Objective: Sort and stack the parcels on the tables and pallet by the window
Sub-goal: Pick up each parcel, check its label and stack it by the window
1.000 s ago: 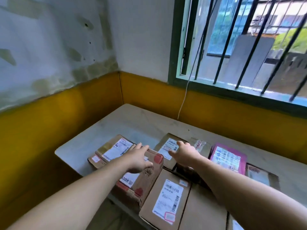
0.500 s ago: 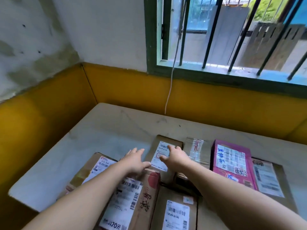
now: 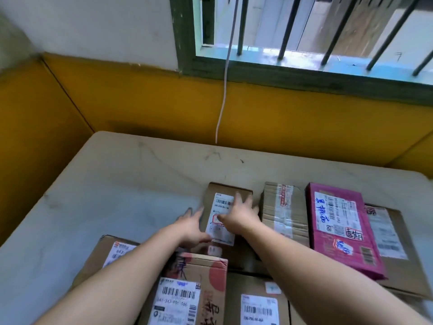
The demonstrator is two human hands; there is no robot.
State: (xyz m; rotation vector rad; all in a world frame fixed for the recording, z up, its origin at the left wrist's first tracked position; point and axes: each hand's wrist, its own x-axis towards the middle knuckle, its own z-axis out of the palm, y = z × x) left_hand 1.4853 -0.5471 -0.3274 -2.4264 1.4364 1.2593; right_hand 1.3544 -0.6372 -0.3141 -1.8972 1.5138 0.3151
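Two hands frame the small labelled parcel [image 3: 222, 216] on my worktop [image 3: 121, 184]: left hand [image 3: 191, 227] with fingers straight against its left side, right hand [image 3: 239, 215] spread flat on top. Right of it lies a pink parcel [image 3: 339, 228].

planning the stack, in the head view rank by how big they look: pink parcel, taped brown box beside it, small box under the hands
1. pink parcel
2. taped brown box
3. small box, though both hands partly cover it, so its rank against the taped one is unsure.

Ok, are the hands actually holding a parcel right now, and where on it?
Both hands are on the small cardboard box: left hand against its left side, right hand spread on its top. Fingers look straight, so no clear grip yet.
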